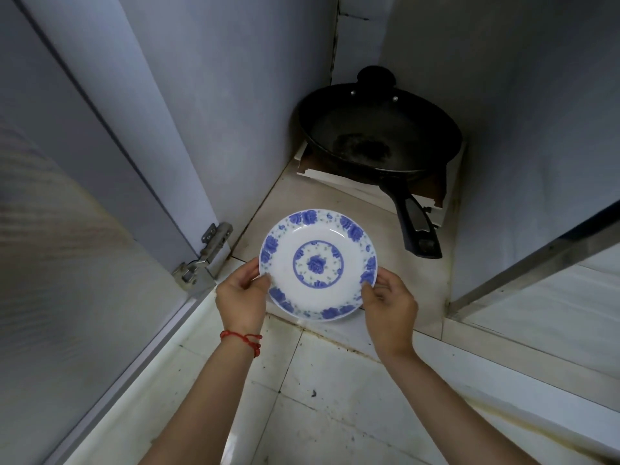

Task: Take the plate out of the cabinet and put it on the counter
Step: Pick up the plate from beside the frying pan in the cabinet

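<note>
A round white plate with a blue flower pattern sits level at the front lip of the open low cabinet. My left hand grips its left rim, and a red string is tied round that wrist. My right hand grips the right rim. Both thumbs lie on top of the rim and the fingers go under it. I cannot tell whether the plate rests on the cabinet floor or hangs just above it. No counter is in view.
A black frying pan stands on flat white boards at the back of the cabinet, its handle pointing toward me on the right. The cabinet door hangs open at left on a metal hinge. Stained floor tiles lie below.
</note>
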Tool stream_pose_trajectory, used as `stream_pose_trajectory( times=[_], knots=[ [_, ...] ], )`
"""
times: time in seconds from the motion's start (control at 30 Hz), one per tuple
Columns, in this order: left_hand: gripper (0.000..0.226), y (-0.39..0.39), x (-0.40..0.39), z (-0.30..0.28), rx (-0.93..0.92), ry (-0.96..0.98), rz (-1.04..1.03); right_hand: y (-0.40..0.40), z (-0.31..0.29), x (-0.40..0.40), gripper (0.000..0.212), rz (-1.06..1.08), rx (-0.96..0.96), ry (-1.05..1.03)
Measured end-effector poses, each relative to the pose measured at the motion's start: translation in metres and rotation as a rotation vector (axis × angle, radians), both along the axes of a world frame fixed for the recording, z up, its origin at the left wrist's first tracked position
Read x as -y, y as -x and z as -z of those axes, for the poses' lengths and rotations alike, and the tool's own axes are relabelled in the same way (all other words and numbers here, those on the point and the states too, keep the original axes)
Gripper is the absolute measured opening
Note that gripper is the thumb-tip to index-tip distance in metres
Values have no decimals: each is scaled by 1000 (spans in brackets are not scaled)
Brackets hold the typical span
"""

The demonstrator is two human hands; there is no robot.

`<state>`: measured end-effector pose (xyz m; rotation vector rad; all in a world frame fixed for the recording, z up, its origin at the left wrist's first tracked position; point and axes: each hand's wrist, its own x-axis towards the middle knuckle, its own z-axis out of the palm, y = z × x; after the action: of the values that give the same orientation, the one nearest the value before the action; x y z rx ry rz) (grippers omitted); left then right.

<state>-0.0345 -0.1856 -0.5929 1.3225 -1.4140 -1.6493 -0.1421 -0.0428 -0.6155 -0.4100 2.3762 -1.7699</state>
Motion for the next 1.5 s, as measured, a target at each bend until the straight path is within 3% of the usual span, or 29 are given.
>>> stream_pose_trajectory(
  times=[0.63, 0.97, 1.5],
  knots=[
    [37, -54, -12, -119, -117, 134, -104, -61, -118, -9, 30, -49, 10, 220],
    [36, -39, -27, -205, -142, 242, 92, -50, -197, -34, 30, 50, -39, 325],
    [32, -29, -37, -257, -205, 283, 120, -40, -251, -54, 24, 132, 15, 372]
  ],
)
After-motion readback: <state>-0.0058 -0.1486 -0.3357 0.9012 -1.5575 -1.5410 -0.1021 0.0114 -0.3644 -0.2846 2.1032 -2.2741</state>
